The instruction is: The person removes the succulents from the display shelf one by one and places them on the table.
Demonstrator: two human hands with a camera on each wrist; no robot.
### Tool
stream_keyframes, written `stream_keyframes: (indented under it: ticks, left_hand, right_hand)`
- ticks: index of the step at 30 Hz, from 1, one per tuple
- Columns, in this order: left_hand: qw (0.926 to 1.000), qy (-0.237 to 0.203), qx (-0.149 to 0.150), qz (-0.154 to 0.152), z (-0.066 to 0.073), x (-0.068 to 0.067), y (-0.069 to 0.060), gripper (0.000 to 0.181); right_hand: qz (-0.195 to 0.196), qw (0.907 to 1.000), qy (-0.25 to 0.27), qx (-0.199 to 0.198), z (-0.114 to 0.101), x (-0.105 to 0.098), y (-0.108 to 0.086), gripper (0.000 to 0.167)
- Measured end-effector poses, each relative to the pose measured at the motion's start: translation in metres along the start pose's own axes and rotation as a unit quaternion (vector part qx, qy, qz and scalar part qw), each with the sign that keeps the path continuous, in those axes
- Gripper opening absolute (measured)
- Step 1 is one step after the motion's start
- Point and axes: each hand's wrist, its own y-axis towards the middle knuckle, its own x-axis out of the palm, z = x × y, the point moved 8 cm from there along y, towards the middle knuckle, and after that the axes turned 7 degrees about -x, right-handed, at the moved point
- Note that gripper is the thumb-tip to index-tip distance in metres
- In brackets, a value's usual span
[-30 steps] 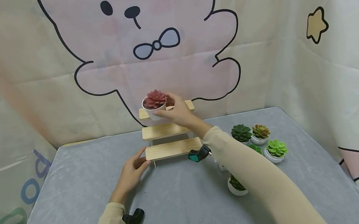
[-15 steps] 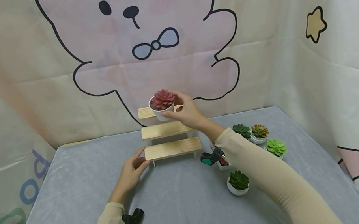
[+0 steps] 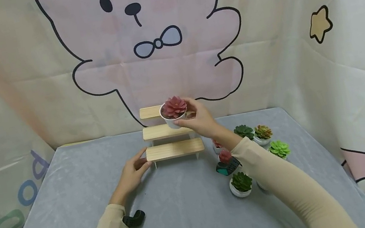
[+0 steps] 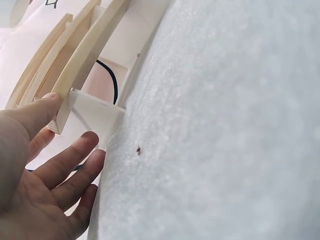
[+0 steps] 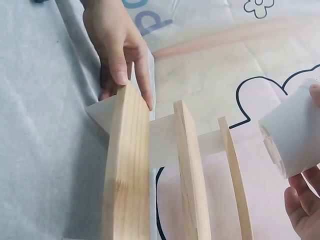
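My right hand [image 3: 201,118] holds a red potted succulent [image 3: 174,107] by its white pot, thumb on one side and fingers on the other. In the right wrist view the white pot [image 5: 295,132] hangs in the air, apart from the boards. Below it stands a three-step wooden display stand [image 3: 174,150] with clear side supports. My left hand [image 3: 132,175] pinches the left end of the lowest board between thumb and index finger; the left wrist view shows the thumb on the board [image 4: 85,55] and the other fingers spread beside the clear support [image 4: 90,110].
Right of the stand, several small potted succulents are grouped on the grey cloth: a dark green one [image 3: 241,183], a bright green one [image 3: 279,149], an orange-tipped one [image 3: 262,132] and red ones [image 3: 225,156] partly behind my right wrist. A printed curtain [image 3: 278,32] rises behind the table.
My right hand has carried the red succulent rightward and slightly lower, from over the top board's left end toward its middle. My left hand stays at the lowest board.
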Motion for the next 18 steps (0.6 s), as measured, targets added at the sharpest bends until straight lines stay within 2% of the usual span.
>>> stream_keyframes:
  ticks: [6, 18]
  left_hand:
    - [1.0, -0.001, -0.001, -0.003, 0.001, 0.0, 0.001, 0.06]
    - [1.0, 0.002, -0.005, -0.002, 0.0, 0.0, 0.001, 0.061]
  right_hand:
    - [-0.001, 0.9999, -0.013, -0.007, 0.002, -0.006, -0.014, 0.067]
    - [0.004, 1.0, 0.005, 0.001, 0.002, -0.022, -0.042, 0.065]
